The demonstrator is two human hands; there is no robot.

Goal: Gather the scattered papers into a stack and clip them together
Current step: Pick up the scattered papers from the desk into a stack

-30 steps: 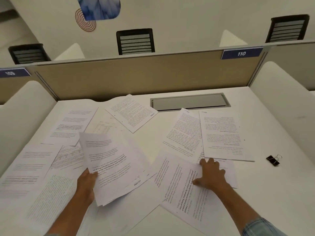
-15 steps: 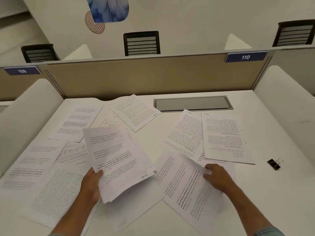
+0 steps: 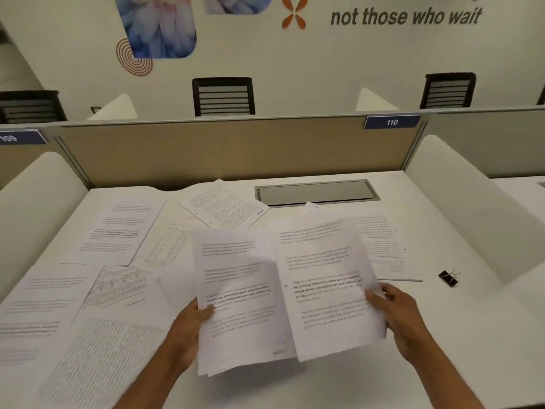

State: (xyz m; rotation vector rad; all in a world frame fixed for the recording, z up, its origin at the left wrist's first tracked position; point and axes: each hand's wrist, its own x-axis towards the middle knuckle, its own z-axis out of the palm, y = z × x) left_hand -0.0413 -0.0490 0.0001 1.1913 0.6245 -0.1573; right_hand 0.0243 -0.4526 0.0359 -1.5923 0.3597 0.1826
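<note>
Loose papers [image 3: 118, 234] lie flat on the desk [image 3: 460, 349]. The left hand [image 3: 188, 329] pinches a small stack [image 3: 239, 290], and the right hand [image 3: 398, 314] pinches one sheet [image 3: 327, 278] by its edge. Paper is light, thin and bendy, so edges are best to hold; the black clip [image 3: 448, 278] waits on the right.

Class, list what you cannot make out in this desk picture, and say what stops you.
Head view:
Print on the sheets held by the left hand and right hand: blurred.
Sheet count in the left hand: edges overlap.
Desk behind those sheets: hidden by them.
Wall slogan: cut off by the top edge.
</note>
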